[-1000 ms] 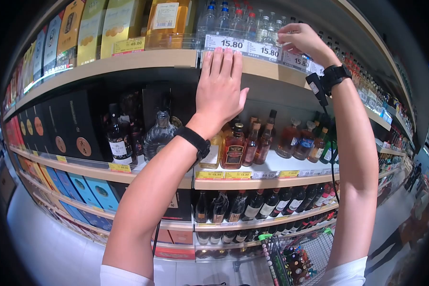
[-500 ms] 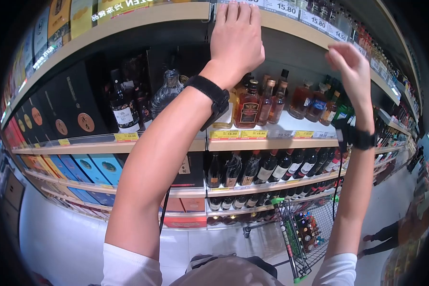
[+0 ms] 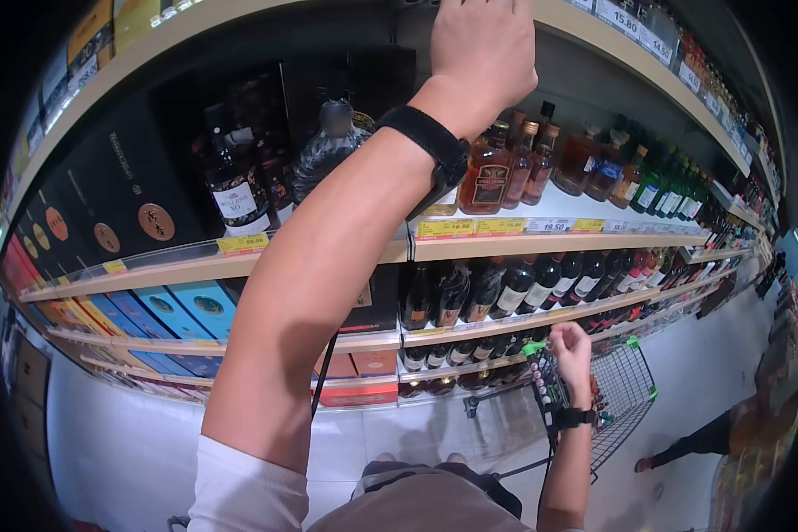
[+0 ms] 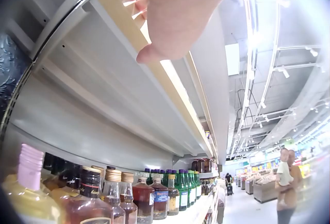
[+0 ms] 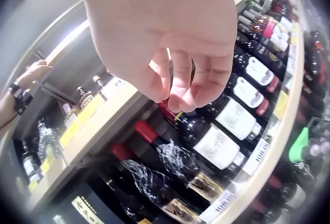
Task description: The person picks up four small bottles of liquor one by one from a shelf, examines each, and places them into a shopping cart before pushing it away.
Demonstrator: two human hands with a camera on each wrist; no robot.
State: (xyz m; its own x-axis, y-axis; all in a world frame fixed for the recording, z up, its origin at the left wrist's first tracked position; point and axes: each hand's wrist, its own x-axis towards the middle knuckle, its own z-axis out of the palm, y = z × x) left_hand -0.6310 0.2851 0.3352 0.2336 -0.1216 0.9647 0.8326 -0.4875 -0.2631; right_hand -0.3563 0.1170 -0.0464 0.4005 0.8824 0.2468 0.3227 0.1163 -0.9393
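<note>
My left hand (image 3: 486,55) is raised to the front edge of the upper shelf (image 3: 607,44); its fingertips run out of the head view. From the left wrist view, that hand (image 4: 178,20) lies against the shelf edge with extended fingers. Below it stand an amber liquor bottle (image 3: 486,177) with a dark label and several smaller bottles. My right hand (image 3: 572,355) is low, between the wine shelf and the cart, its fingers loosely bent and holding nothing. In the right wrist view, dark wine bottles (image 5: 214,144) with white labels appear behind its fingertips (image 5: 188,100).
A shopping cart (image 3: 625,390) with bottles in it stands at lower right. Boxed liquor (image 3: 155,168) fills the shelves at left, beside a bottle (image 3: 235,191) with a white label. Another person's leg (image 3: 696,441) shows at right, on the aisle floor.
My right hand has dropped from the small bottles on the upper shelf down to cart height, empty. The head view has tilted downward; my left hand stays at the upper shelf edge.
</note>
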